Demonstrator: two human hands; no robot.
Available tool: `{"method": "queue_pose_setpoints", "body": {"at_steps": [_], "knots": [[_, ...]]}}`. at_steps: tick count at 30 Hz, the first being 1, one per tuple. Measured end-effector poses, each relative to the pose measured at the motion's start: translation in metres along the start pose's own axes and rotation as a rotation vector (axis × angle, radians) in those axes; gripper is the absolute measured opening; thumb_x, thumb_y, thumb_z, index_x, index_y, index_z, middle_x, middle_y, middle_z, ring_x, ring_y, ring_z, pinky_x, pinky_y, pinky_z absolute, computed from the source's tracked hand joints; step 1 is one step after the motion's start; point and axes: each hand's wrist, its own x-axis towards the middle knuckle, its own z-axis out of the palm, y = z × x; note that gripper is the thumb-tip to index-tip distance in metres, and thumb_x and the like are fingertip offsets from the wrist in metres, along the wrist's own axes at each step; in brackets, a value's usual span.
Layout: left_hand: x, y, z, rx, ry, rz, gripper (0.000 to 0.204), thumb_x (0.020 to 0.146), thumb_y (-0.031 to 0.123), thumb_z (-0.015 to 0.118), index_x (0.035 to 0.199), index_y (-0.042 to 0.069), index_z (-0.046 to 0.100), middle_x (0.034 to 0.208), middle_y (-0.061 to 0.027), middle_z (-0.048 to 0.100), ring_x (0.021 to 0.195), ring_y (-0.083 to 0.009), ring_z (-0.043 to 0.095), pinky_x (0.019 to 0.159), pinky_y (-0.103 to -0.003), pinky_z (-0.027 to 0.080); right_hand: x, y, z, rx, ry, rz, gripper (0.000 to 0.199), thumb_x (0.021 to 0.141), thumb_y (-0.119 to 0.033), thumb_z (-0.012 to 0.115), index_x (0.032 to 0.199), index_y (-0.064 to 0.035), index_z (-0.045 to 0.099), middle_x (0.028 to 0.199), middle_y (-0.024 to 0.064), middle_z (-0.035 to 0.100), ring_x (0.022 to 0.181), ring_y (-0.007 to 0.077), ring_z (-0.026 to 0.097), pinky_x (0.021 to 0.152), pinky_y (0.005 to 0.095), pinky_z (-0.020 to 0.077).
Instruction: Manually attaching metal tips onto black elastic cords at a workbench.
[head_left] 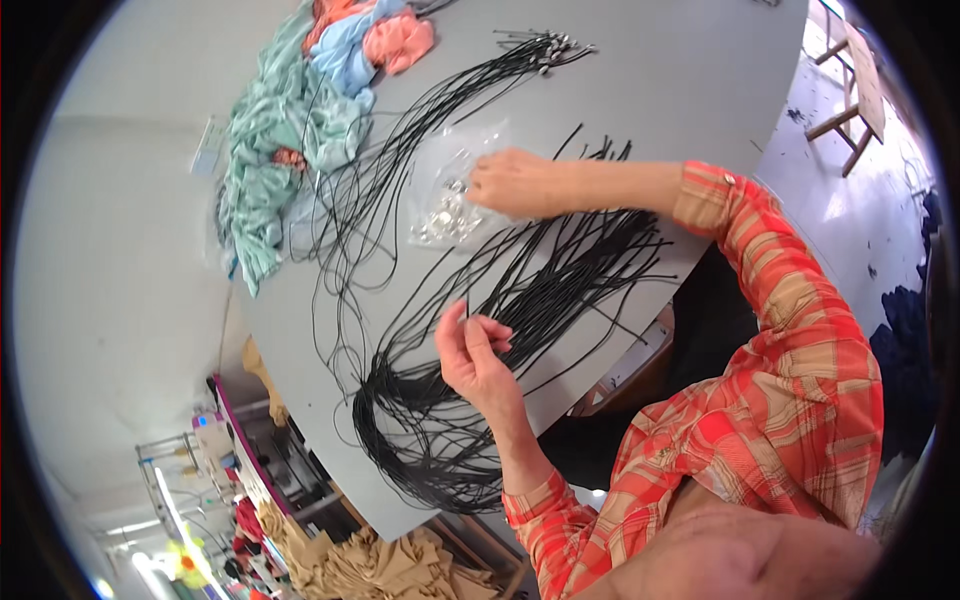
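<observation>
Across the tabletop [660,90], the right hand [512,185] curls by a clear bag [430,160] of metal bits [450,215], the left hand [480,360] half-curled over black cords [545,285]; whether either holds anything, I can't tell. A dragging forearm [610,188] could tangle them.

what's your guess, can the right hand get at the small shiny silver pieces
Likely yes: the right hand is at the clear plastic bag of small shiny silver pieces, with nothing else between; its opening is unclear.

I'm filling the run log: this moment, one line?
left hand: over black cords; right hand: at clear bag with silver pieces; table: cloth pile
</observation>
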Motion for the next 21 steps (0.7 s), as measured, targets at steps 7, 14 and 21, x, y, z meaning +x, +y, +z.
{"method": "queue_pose_setpoints", "body": {"at_steps": [7,14,21], "knots": [[-0.012,0.008,0.031,-0.038,0.044,-0.008,0.02,0.093,0.008,0.042,0.11,-0.001,0.049,0.076,-0.0041,0.056,0.058,-0.0081,0.052,0.051,-0.018,0.039,-0.06,-0.057,-0.059,1.163,0.006,0.006,0.014,0.077,-0.007,0.061,0.089,-0.0027,0.056,0.073,0.0074,0.061,0.067,0.0189,0.06,0.061,0.0293,0.0478],[-0.02,0.004,0.043,-0.03,0.105,-0.065,0.022,0.092,0.005,0.041,0.11,-0.003,0.05,0.078,-0.0049,0.057,0.058,-0.0086,0.053,0.052,-0.018,0.041,-0.075,-0.065,-0.059,1.423,0.042,0.162,0.01,0.08,-0.008,0.062,0.085,-0.0006,0.057,0.073,0.0045,0.063,0.067,0.0091,0.059,0.064,0.0235,0.0466],[-0.038,0.001,0.044,0.492,-0.033,0.208,0.029,0.087,0.004,0.049,0.115,-0.004,0.051,0.086,-0.0121,0.061,0.064,-0.0183,0.058,0.06,-0.028,0.047,-0.077,-0.068,-0.048,1.667,-0.099,0.241,0.014,0.075,-0.007,0.063,0.082,0.0006,0.053,0.07,0.0045,0.062,0.063,0.0078,0.056,0.055,0.0224,0.0455]]}}
